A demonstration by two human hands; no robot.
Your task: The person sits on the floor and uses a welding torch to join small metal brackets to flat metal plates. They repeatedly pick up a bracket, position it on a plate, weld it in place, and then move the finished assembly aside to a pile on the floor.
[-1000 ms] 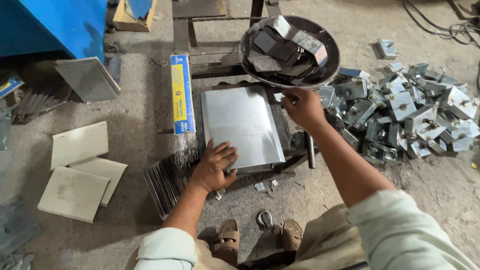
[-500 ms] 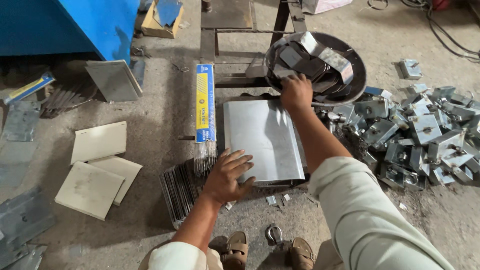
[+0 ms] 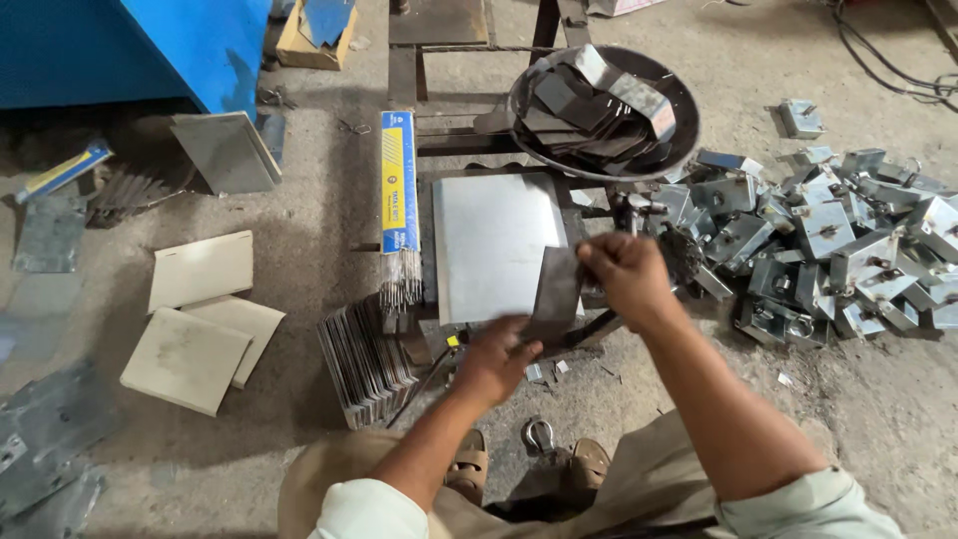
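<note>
Both hands hold one dark metal plate at the front right corner of the steel sheet that tops the low stand. The right hand is closed on the plate's upper edge, fingers curled round it; the left hand grips its lower end from below. The step in hand appears to be passing or positioning a single plate taken for handling; the next move would call for a firm two-point grip and a level set-down. A pan of similar plates sits just behind the sheet. A stack of plates stands on edge on the floor to the left, beside a blue-and-yellow rod packet. A heap of brackets crowds the right side, close to the right forearm.
</note>
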